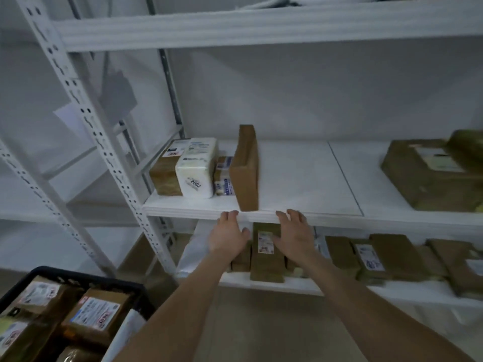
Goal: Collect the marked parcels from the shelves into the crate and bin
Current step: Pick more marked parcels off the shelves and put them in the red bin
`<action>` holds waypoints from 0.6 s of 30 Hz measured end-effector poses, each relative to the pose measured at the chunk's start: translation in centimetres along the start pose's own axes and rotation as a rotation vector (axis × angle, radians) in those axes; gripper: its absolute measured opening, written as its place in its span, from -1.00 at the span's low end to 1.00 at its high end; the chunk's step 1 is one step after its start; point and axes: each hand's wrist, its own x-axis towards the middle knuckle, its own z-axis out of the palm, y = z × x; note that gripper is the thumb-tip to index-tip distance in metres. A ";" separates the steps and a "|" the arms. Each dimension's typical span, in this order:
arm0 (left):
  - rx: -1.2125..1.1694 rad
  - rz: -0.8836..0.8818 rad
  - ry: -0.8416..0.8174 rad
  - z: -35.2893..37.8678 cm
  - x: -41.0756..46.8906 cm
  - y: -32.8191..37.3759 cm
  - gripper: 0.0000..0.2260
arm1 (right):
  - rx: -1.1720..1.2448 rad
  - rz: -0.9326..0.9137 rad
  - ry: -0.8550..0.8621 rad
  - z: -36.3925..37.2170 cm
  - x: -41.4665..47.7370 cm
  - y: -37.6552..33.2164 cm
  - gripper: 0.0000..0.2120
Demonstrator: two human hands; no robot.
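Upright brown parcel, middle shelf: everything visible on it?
The upright brown parcel is a flat box in plain brown paper, no label showing. It stands on a narrow edge on the middle shelf, its near end at the shelf lip. A smaller labelled parcel sits close on its left. The left hand and right hand are below, not touching it.

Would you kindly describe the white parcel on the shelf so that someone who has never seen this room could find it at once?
On the white metal rack, take the middle shelf, where a tall brown parcel stands upright. The white parcel is second from the shelf's left end. It alone is white among brown neighbours and is marked 2002.
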 end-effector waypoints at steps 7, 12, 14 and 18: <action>-0.277 -0.079 0.488 -3.6 4.5 4.8 -0.58 | 0.388 0.035 0.052 -3.8 3.5 2.6 -0.36; -0.463 -0.140 0.402 -4.9 10.6 5.4 -0.51 | 0.932 0.104 -0.024 -5.5 8.2 1.2 -0.28; -0.628 -0.233 0.274 -5.0 12.8 5.5 -0.53 | 1.007 0.101 -0.051 -6.3 10.2 0.9 -0.25; -0.900 -0.215 0.052 -4.1 13.9 7.9 -0.68 | 1.196 0.179 -0.137 -7.9 13.5 1.5 -0.26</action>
